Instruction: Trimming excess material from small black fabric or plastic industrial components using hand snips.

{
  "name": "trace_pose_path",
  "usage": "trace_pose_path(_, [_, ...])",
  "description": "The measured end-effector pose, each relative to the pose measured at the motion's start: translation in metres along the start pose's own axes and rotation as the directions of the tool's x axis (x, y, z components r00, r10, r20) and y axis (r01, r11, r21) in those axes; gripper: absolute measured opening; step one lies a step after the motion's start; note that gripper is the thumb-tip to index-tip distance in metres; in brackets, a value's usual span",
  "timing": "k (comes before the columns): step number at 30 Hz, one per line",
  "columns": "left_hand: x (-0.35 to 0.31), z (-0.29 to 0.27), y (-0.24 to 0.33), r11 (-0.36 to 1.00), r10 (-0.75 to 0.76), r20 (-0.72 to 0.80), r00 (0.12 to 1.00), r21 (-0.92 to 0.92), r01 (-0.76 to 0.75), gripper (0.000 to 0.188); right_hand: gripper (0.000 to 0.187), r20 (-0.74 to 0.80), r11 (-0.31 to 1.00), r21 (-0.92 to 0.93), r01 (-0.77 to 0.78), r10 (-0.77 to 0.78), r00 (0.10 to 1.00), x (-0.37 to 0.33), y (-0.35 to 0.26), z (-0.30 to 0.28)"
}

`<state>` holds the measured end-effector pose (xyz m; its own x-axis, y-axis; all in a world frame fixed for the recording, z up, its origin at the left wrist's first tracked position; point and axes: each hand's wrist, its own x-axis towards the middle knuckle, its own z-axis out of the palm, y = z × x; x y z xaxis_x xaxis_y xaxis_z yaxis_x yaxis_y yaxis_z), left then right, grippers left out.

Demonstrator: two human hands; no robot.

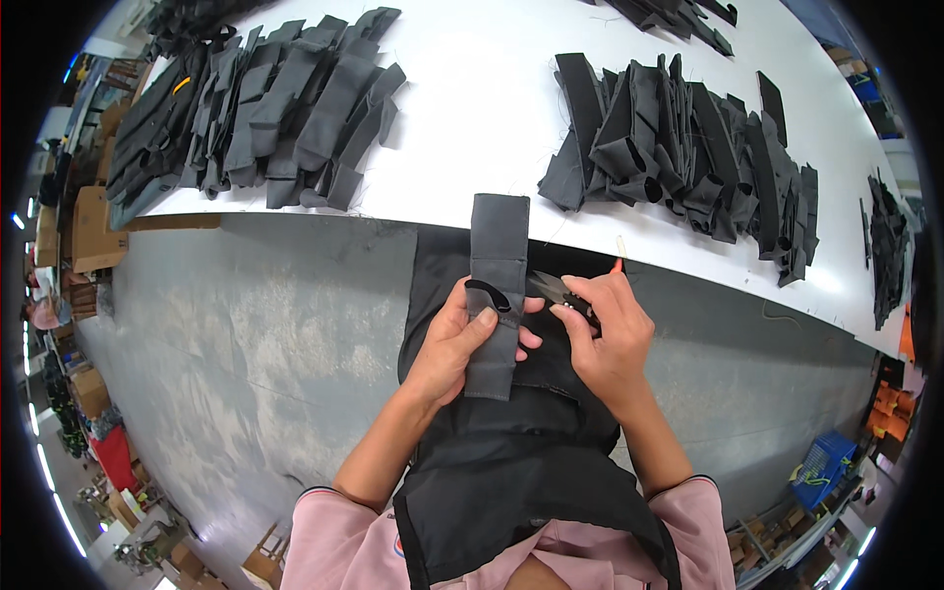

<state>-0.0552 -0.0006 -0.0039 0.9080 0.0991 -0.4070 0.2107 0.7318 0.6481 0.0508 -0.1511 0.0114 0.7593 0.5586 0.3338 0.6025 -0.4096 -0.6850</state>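
My left hand (454, 340) is closed around a dark grey fabric strip (500, 231), thumb on top and fingertips showing past its right side. The strip stands lengthwise in front of me, its far end over the table edge. Near my thumb a black fabric loop (489, 293) curls up from it. In my right hand (612, 329) is a pair of small black thread snips (572, 300), pinched between thumb and fingers. Their metal blades point left, close to the strip's right edge; whether they touch it I cannot tell.
On the white table (472, 98) lies a pile of dark strips (295, 108) to the left and another pile of strips (678, 147) to the right. A small bundle (888, 246) sits at the far right. A blue crate (824, 464) stands on the floor at right.
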Motion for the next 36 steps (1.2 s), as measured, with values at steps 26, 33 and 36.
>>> trace_pose_path(26, [-0.005,0.000,0.000,0.998,-0.022,-0.014,1.000,-0.066,0.021,0.031,0.028,-0.023,0.992,-0.100,0.073,-0.076,0.997,0.001,0.002,0.009])
trace_pose_path(33, [-0.007,0.000,0.003,0.999,-0.034,-0.033,0.999,-0.043,0.032,0.032,0.027,-0.039,0.983,-0.116,0.141,-0.146,0.989,0.001,0.003,0.012])
trace_pose_path(36, [-0.006,0.000,0.002,0.998,-0.051,0.005,0.999,-0.031,0.051,0.032,0.027,-0.042,0.985,-0.111,0.134,-0.140,0.989,0.005,0.002,0.013])
